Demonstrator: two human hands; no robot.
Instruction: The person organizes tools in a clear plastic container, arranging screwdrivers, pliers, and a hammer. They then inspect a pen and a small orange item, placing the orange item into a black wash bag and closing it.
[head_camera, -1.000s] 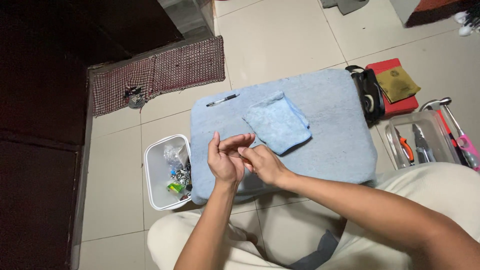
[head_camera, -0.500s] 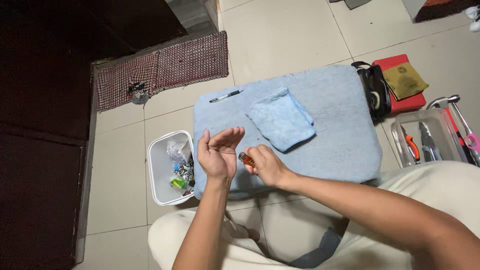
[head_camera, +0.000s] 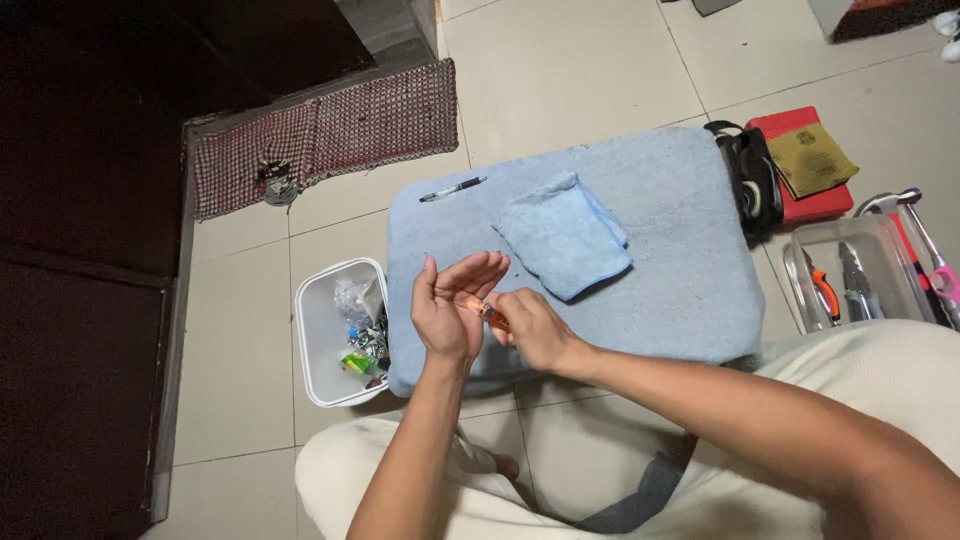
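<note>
Our right hand has its grip pinched on a small orange object, pressed to our open left hand; a folded blue cloth lies just beyond.

Dim, uneven light; dark left side

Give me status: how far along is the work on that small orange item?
Done: workspace laid out, with a blue mat, folded blue cloth and pen on it, and a tool tray to the right. In hand: the right hand pinches a small orange object against the open left hand. Left: unclear; its condition is too small to read. Cloth and tray tools lie untouched.
</note>
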